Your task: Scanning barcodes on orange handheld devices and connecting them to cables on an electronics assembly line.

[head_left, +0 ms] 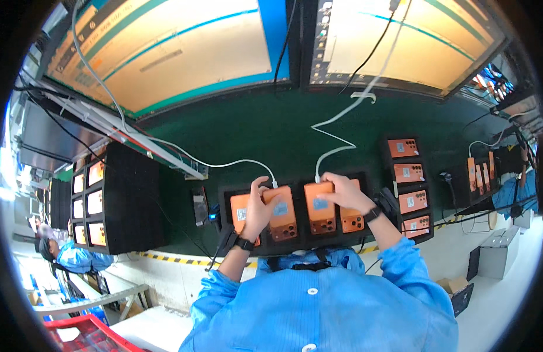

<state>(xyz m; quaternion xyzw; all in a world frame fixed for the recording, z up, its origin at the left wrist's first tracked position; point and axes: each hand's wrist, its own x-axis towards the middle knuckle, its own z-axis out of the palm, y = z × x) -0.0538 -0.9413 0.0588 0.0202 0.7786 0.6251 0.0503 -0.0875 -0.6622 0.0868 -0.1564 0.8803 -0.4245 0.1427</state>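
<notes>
Two orange smartphones lie side by side before me, backs up, each with a white cable at its far end. My left hand [260, 210] is closed on the left edge of one smartphone [282, 222], its thumb across the back and its fingers by the cable end. The right hand [349, 195] grips the other smartphone [320, 220] near its cable plug, thumb on the back. Under my left hand, partly covered, is another orange phone [238, 214]; a further phone [352, 222] sits beneath my right hand. Black foam trays [301, 230] hold these phones.
Two large monitors [189, 53] stand at the far side of the green mat [236, 126]. A black tray [399, 186] of orange phones lies to the right. Stacked black trays [130, 199] of phones stand left. White cables [336, 154] cross the mat. A person [78, 255] sits far left.
</notes>
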